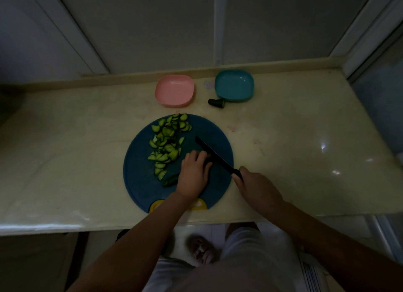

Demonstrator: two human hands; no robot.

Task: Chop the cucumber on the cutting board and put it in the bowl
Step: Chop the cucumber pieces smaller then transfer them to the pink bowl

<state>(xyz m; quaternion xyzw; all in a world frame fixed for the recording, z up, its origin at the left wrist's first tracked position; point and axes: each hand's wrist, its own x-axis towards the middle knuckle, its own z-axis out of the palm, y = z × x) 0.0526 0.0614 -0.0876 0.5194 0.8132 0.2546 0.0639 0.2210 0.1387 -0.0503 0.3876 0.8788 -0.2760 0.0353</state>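
Right hand (253, 182) wraps closed around the knife (214, 154) handle, blade slanting across the cutting board (139, 182). Left hand (193, 171), palm down, curls over the cucumber (170, 180), fingertips against the blade. Cut slices (165, 143) lie just left of its fingers; pink bowl (174, 90) and teal bowl (234, 85) sit well beyond.

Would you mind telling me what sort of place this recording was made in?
Most likely a home kitchen: a pale stone-like countertop carries a round blue cutting board with chopped cucumber, the right hand holds a black knife over it, and a pink bowl and a teal bowl sit behind.
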